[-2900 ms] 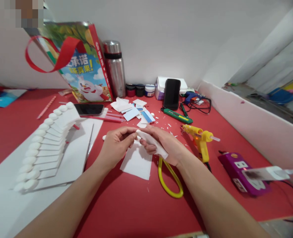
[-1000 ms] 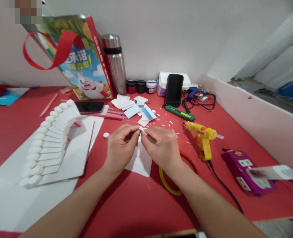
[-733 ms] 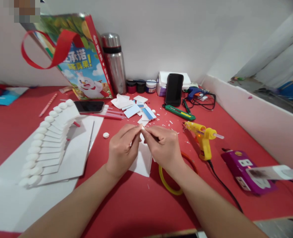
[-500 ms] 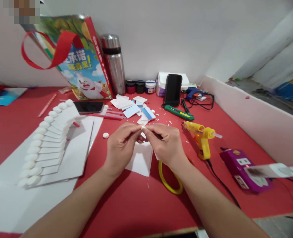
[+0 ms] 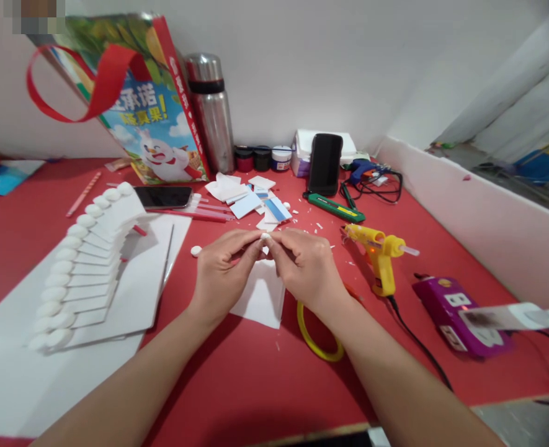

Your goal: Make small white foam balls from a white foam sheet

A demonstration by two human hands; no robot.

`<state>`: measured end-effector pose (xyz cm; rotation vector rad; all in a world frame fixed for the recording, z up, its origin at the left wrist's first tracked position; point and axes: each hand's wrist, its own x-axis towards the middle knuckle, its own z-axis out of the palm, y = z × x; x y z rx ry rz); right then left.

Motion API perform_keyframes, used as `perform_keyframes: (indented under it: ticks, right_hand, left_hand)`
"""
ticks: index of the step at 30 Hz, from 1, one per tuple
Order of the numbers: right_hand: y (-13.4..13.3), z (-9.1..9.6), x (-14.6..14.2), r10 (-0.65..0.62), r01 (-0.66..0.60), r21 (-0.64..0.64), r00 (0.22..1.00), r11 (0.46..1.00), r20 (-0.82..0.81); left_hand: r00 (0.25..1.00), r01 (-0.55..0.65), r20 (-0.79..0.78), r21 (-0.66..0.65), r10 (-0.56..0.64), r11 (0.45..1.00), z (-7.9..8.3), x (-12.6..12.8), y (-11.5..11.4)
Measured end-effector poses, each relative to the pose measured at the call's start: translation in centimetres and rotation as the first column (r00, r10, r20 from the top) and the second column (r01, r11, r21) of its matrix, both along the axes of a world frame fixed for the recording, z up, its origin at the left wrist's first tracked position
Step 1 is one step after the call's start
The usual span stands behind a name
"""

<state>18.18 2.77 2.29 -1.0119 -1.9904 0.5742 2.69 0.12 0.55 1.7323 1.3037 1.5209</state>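
A small white lump (image 5: pixel 265 237), soft-looking like clay, is pinched between the fingertips of my left hand (image 5: pixel 223 267) and my right hand (image 5: pixel 304 264), which meet above the red table. Below them lies a white sheet (image 5: pixel 260 298), partly covered by the hands. A yellow loop handle (image 5: pixel 302 329) shows under my right wrist; the rest of it is hidden. Left of my left hand sits another round white piece (image 5: pixel 196 251). Farther left, a curved stepped white card model (image 5: pixel 92 273), edged with several white rounded pieces, stands on white board.
On the right are a yellow glue gun (image 5: pixel 376 251) with its cord and a purple power strip (image 5: pixel 460 316). Behind the hands lie card scraps (image 5: pixel 246 202) and a green cutter (image 5: pixel 334 207). A steel flask (image 5: pixel 211 118), gift bag (image 5: pixel 162 136) and upright black phone (image 5: pixel 325 164) stand at the back.
Both hands stay together with the white lump between their fingertips; the fingers have shifted only slightly. The whole view has moved a little.
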Motion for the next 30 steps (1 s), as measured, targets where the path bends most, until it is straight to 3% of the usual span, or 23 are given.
perform_keyframes:
  ticks: [2, 4, 6, 9, 11, 13, 15, 17, 20, 23, 25, 30]
  right_hand:
    - [0.0, 0.3, 0.0, 0.0, -0.009, -0.148, 0.998, 0.989, -0.059]
    - [0.1, 0.7, 0.0, -0.009, -0.088, -0.412, 0.974, 0.907, -0.227]
    - [0.4, 1.3, 0.3, -0.053, -0.277, -0.66, 0.899, 0.698, -0.434]
    - [1.1, 1.8, 1.0, -0.147, -0.556, -0.757, 0.764, 0.342, -0.628]
    - [1.5, 1.8, 1.3, -0.189, -0.643, -0.735, 0.711, 0.215, -0.677]
    - [1.5, 1.7, 1.4, -0.204, -0.678, -0.714, 0.685, 0.172, -0.699]
    - [1.3, 1.6, 1.2, -0.197, -0.671, -0.716, 0.688, 0.196, -0.699]
    - [0.9, 1.5, 0.9, -0.172, -0.622, -0.73, 0.716, 0.284, -0.677]
    - [0.6, 1.2, 0.4, -0.106, -0.489, -0.723, 0.789, 0.487, -0.605]
    - [0.8, 0.5, 0.1, -0.051, -0.323, -0.635, 0.866, 0.701, -0.497]
    - [0.9, 0.0, 0.0, -0.051, -0.204, -0.56, 0.912, 0.803, -0.406]
    - [0.4, -0.4, 0.0, -0.138, 0.057, -0.354, 0.969, 0.934, -0.207]
  left_hand:
    - [1.0, -0.02, 0.006, -0.008, 0.02, 1.0, 0.1, 0.0, 0.1]
    - [0.998, -0.008, 0.054, -0.072, 0.012, 0.997, 0.1, -0.1, 0.3]
    - [0.994, 0.032, 0.105, -0.14, -0.017, 0.99, 0.1, -0.4, 0.4]
    - [0.991, 0.084, 0.121, -0.161, -0.065, 0.983, 0.2, -1.0, 0.6]
    - [0.99, 0.108, 0.105, -0.14, -0.094, 0.984, 0.3, -1.3, 0.7]
    - [0.987, 0.139, 0.095, -0.121, -0.128, 0.983, 0.4, -1.4, 0.7]
    - [0.982, 0.17, 0.107, -0.116, -0.158, 0.979, 0.4, -1.3, 0.7]
    - [0.975, 0.189, 0.143, -0.136, -0.17, 0.972, 0.5, -1.3, 0.7]
    - [0.964, 0.209, 0.201, -0.18, -0.172, 0.961, 0.4, -1.2, 0.7]
    - [0.96, 0.222, 0.217, -0.217, -0.175, 0.951, 0.4, -1.2, 0.7]
    - [0.964, 0.218, 0.207, -0.234, -0.17, 0.948, 0.5, -1.0, 0.7]
    - [0.968, 0.186, 0.209, -0.247, -0.135, 0.951, 0.6, -0.6, 0.5]
